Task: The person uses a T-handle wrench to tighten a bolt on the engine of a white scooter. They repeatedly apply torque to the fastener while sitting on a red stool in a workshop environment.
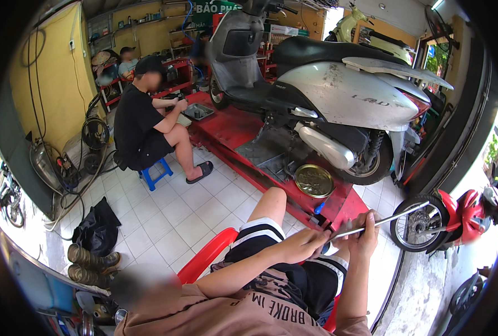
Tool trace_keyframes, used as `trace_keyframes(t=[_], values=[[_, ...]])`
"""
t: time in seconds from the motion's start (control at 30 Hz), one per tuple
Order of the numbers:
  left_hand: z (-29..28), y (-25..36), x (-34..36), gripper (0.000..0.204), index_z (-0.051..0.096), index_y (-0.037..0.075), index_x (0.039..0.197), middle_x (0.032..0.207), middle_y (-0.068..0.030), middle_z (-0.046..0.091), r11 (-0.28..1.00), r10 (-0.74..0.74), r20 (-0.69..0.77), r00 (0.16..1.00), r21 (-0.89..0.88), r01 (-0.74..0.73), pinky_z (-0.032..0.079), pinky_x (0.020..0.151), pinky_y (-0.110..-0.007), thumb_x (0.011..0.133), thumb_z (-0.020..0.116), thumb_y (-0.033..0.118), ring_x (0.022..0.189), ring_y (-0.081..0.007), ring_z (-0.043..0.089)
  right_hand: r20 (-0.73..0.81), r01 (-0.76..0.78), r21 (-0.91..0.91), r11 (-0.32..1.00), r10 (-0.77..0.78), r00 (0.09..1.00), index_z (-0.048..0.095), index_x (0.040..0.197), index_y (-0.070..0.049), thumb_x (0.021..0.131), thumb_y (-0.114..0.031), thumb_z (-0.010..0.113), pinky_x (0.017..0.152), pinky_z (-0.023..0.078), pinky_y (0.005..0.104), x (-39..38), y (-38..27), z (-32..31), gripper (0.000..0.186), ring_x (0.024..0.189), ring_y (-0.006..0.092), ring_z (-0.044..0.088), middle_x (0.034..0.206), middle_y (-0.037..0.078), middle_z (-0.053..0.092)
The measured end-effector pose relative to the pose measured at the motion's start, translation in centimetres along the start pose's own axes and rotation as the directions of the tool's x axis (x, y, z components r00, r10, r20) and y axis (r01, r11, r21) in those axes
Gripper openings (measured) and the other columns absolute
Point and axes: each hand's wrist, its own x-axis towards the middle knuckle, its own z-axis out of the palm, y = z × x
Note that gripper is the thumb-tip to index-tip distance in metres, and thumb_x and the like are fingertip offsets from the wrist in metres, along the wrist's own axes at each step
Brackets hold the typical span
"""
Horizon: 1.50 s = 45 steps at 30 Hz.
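Both hands close on a long metal rod point(380, 222) at the lower right of the frame: the left hand point(310, 242) wraps its near end, the right hand point(365, 235) grips just beyond, fingers curled round, likely to steady a thin bar with two hands. It is slim, straight and shiny, slanting up toward a small spoked wheel point(422, 227). Just above sits a round brass-coloured pan point(314, 180) on the red lift platform point(226, 126), under the silver scooter point(338, 92) with its smooth glossy panels.

silver scooter point(338, 95) on red lift point(232, 131) | round tin point(314, 180) | blue stool point(155, 173) | boots point(92, 266)
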Motion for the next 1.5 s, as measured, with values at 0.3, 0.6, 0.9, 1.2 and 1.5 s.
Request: trace_keyframes(t=[0.3, 0.6, 0.9, 1.2, 1.5], values=[[-1.0, 3.7, -0.1, 0.058, 0.023, 0.007, 0.15, 0.064, -0.0007, 0.049, 0.972, 0.226, -0.108, 0.968, -0.039, -0.231, 0.037, 0.056, -0.022, 0.101, 0.041, 0.033, 0.056, -0.0085, 0.045, -0.048, -0.019, -0.13, 0.991, 0.013, 0.999, 0.044, 0.072, -0.009, 0.098, -0.022, 0.052, 0.035, 0.027, 0.025, 1.3, -0.9, -0.5, 0.03, 0.037, 0.0091, 0.036, 0.055, 0.002, 0.044], [-0.5, 3.6, -0.9, 0.064, 0.054, 0.0, 0.128, 0.062, 0.0022, 0.045, 0.963, 0.151, 0.182, 0.972, -0.251, -0.102, 0.031, 0.046, -0.021, 0.1, 0.032, 0.053, 0.049, -0.0063, 0.037, -0.124, -0.148, -0.069, 0.987, 0.138, 0.983, 0.047, 0.081, -0.007, 0.096, -0.029, 0.054, 0.035, 0.025, 0.0248, 1.4, -1.3, -0.2, 0.027, 0.039, 0.0091, 0.034, 0.061, 0.003, 0.047], [-1.4, 2.0, -0.6, 0.077, 0.064, -0.001, 0.117, 0.055, 0.0024, 0.038, 0.996, -0.041, 0.144, 0.989, -0.068, 0.051, 0.03, 0.047, -0.022, 0.099, 0.019, 0.058, 0.049, -0.0071, 0.033, -0.013, -0.185, 0.04, 0.982, 0.186, 0.982, 0.047, 0.072, -0.008, 0.1, -0.031, 0.045, 0.036, 0.023, 0.0249, 1.2, -2.2, 0.2, 0.036, 0.034, 0.0096, 0.028, 0.048, 0.002, 0.04], [-2.8, 0.8, 0.9, 0.062, 0.026, 0.002, 0.147, 0.06, 0.0022, 0.04, 0.993, 0.005, -0.026, 1.0, -0.119, -0.008, 0.027, 0.047, -0.021, 0.102, 0.033, 0.044, 0.051, -0.0063, 0.033, -0.006, -0.117, -0.047, 0.992, 0.117, 0.993, 0.043, 0.073, -0.01, 0.101, -0.033, 0.04, 0.028, 0.016, 0.0239, 1.8, -2.0, 0.0, 0.036, 0.031, 0.0071, 0.021, 0.043, -0.001, 0.031], [-1.5, 3.0, 0.8, 0.062, 0.044, -0.003, 0.135, 0.06, 0.0033, 0.039, 0.988, 0.057, -0.117, 0.992, -0.139, -0.074, 0.026, 0.047, -0.02, 0.101, 0.032, 0.048, 0.051, -0.005, 0.032, 0.052, -0.182, 0.089, 0.979, 0.178, 0.983, 0.044, 0.07, -0.011, 0.101, -0.034, 0.039, 0.036, 0.02, 0.0229, 1.7, -2.9, -0.3, 0.039, 0.033, 0.0079, 0.024, 0.042, -0.001, 0.033]])
